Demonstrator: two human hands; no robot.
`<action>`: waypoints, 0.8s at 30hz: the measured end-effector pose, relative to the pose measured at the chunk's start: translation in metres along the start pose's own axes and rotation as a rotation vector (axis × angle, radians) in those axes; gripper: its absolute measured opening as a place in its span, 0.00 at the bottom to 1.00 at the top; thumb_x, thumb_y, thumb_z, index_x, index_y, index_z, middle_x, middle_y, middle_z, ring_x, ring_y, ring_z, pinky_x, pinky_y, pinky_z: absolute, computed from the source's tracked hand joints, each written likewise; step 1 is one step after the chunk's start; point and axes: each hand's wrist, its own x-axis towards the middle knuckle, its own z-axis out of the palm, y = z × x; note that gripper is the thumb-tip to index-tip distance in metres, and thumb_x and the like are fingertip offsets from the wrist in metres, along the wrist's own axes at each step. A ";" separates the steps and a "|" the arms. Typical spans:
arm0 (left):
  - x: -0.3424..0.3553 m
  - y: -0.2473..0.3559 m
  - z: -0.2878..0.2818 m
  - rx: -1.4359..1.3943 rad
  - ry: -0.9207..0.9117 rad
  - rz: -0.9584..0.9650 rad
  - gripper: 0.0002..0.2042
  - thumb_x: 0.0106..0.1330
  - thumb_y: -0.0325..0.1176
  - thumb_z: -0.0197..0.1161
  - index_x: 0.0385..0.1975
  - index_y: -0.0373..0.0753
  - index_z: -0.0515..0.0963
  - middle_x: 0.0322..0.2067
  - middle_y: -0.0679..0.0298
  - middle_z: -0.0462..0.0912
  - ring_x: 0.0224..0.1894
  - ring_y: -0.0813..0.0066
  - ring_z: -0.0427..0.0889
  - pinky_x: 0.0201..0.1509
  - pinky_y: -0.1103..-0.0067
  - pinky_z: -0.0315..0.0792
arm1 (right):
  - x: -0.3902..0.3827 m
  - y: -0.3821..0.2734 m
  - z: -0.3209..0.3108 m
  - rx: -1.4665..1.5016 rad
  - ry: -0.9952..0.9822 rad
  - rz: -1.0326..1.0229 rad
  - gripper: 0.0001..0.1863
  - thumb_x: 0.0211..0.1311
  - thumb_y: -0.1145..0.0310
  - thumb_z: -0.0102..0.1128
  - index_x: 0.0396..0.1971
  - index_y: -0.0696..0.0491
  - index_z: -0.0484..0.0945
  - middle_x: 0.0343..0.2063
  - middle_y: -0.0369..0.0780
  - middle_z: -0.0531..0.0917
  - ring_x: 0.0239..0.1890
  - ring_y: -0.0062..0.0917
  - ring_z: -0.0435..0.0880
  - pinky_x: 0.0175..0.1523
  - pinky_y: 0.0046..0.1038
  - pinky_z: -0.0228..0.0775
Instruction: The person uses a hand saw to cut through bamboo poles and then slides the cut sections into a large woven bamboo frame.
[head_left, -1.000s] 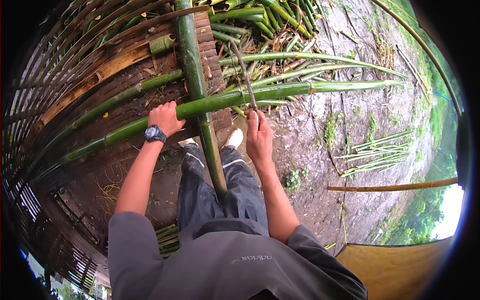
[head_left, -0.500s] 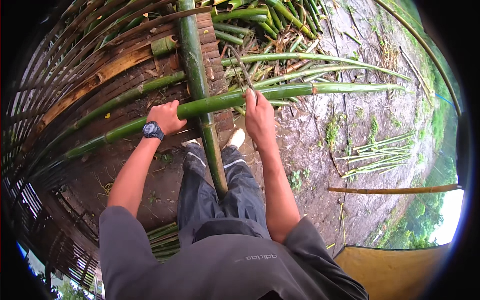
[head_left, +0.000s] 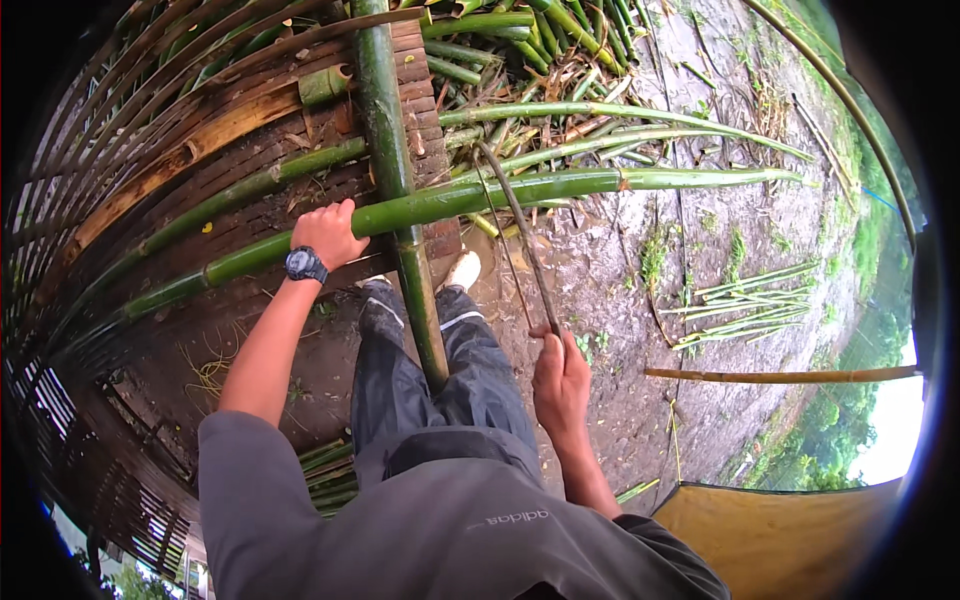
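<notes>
A long green bamboo pole lies crosswise over a thicker green bamboo that slopes down to between my legs. My left hand, with a watch on the wrist, grips the pole left of that crossing. My right hand is closed around the near end of a bow saw, which has a curved dark frame and a thin straight blade. The saw runs across the pole, right of the crossing. Whether its blade cuts into the bamboo I cannot tell.
Under the pole is a slatted bamboo platform. Cut bamboo pieces are heaped at the far side. Thin green sticks lie on muddy ground at right, near a horizontal brown pole. Curved bamboo slats stand at left.
My right hand has drawn the bow saw toward me, away from the pole, so more of its frame and blade shows. My left hand stays on the pole.
</notes>
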 end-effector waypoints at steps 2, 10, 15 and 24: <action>0.004 -0.001 0.005 0.016 0.069 0.050 0.23 0.51 0.50 0.76 0.38 0.42 0.78 0.33 0.56 0.87 0.35 0.55 0.89 0.40 0.60 0.83 | 0.019 -0.008 0.007 -0.053 0.013 0.021 0.16 0.80 0.63 0.46 0.49 0.58 0.79 0.28 0.50 0.80 0.30 0.44 0.78 0.38 0.41 0.71; 0.004 0.001 -0.007 -0.006 -0.101 -0.024 0.25 0.50 0.53 0.72 0.42 0.41 0.81 0.34 0.52 0.89 0.38 0.52 0.89 0.43 0.60 0.84 | 0.118 0.012 0.078 0.134 0.142 -0.208 0.18 0.82 0.58 0.50 0.46 0.58 0.82 0.25 0.39 0.81 0.29 0.22 0.75 0.38 0.29 0.70; 0.038 0.001 -0.039 -0.090 -0.373 -0.028 0.31 0.46 0.53 0.68 0.48 0.38 0.86 0.39 0.45 0.89 0.43 0.47 0.89 0.54 0.61 0.83 | 0.132 0.053 0.102 0.361 0.163 -0.327 0.15 0.83 0.57 0.49 0.49 0.52 0.80 0.20 0.25 0.67 0.21 0.08 0.62 0.27 0.18 0.53; 0.031 -0.008 -0.037 -0.138 -0.377 -0.052 0.27 0.46 0.53 0.69 0.40 0.36 0.86 0.35 0.44 0.88 0.40 0.45 0.88 0.51 0.60 0.82 | 0.016 0.011 0.015 0.040 0.071 -0.058 0.18 0.82 0.61 0.43 0.47 0.56 0.82 0.18 0.32 0.70 0.20 0.15 0.67 0.26 0.25 0.58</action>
